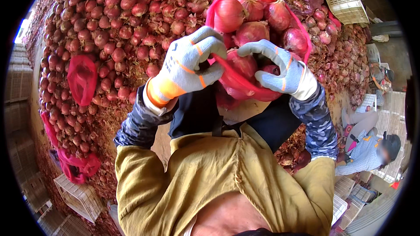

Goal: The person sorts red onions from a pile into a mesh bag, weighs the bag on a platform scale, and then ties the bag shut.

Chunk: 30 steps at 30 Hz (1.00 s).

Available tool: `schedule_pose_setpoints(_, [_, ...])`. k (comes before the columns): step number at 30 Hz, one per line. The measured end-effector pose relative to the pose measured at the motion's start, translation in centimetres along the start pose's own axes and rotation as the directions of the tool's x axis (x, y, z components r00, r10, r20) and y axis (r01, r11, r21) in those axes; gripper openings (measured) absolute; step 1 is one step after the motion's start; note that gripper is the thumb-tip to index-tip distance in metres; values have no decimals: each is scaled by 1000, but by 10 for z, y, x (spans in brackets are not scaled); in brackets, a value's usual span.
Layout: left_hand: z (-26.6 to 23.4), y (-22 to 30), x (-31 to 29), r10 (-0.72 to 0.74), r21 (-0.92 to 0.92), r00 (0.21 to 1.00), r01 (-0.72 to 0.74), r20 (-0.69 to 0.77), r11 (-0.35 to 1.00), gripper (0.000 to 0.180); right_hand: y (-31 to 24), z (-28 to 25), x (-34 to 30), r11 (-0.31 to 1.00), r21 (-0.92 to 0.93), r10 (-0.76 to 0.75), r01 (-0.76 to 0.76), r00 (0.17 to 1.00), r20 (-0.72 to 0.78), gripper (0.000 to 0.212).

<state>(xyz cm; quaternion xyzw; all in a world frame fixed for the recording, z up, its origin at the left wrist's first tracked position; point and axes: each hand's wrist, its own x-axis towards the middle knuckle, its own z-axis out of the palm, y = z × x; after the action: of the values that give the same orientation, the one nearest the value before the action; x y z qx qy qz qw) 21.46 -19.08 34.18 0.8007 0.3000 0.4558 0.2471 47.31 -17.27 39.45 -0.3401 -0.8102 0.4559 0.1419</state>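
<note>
I have the red mesh bag [240, 83] just ahead of the body, by the dark trousers [192, 111], its mouth facing up and large onions [229, 14] filling it close to the rim. My left hand [186, 65], in a pale glove with an orange cuff, is closed on the bag's left rim, which slants down from that grip toward the near edge. My right hand [282, 67], also gloved, reaches over the mouth with thumb and fingertips parted; I cannot tell whether they touch an onion. A narrow gap lies between my two hands, over the left part of the mouth.

The far rim sits up against the onion heap [131, 3], so room is tight there; the right rim runs just beside my right wrist. Nearer me, a small tan patch [245, 112] shows between bag and trousers. Well to the left, a limp pink mesh bag [82, 80] lies on the heap. A white crate [81, 199] stands at lower left, a yellowish crate [345, 0] at upper right. Well apart on my right sits a co-worker [369, 150].
</note>
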Motion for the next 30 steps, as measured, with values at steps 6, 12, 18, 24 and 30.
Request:
schedule_pose_setpoints(6, [-3,-29,-16,-47,-307,974,-24,-223,951,34,-6,19,19,1000,-19,-16,17,998,68,56])
schedule_pose_setpoints(12, [-5,-173,-160,-769,-608,340,473,-541,637,30,14,25,-2,989,-124,78,-84,995,-56,69])
schedule_pose_setpoints(18, [-69,-309,-440,-605,102,-194,902,-772,-420,79,20,39,3,996,61,73,-65,988,-136,51])
schedule_pose_setpoints(24, [-74,-352,-427,-725,0,-276,935,-631,-355,113,11,45,9,982,125,171,-145,957,-233,44])
schedule_pose_setpoints(30, [-88,-265,-251,-747,-499,269,603,-607,623,60,2,25,30,985,-168,10,-36,988,-157,40])
